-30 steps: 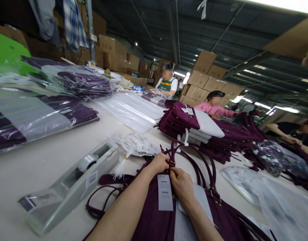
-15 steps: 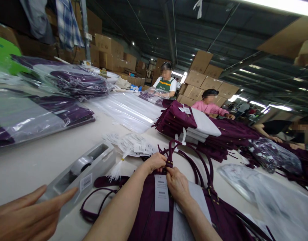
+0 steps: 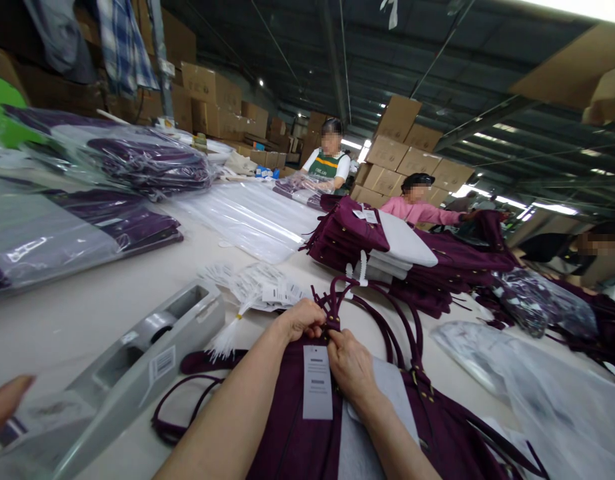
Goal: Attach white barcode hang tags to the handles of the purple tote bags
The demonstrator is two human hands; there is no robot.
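Pale table (image 3: 77,320); left hand (image 3: 304,320), right hand (image 3: 351,363) on purple bag (image 3: 282,427), seemingly suede.

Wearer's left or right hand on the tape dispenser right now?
No, the left hand and right hand are both at the purple bag, while the tape dispenser sits apart on the table.

Glare streaks clear plastic (image 3: 252,217) beneath a dim roof (image 3: 292,40).

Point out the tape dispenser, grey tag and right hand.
Tape dispenser (image 3: 136,385): head view, on its side wall.
Grey tag (image 3: 317,385): head view, on its printed face.
Right hand (image 3: 352,365): head view, on its back.
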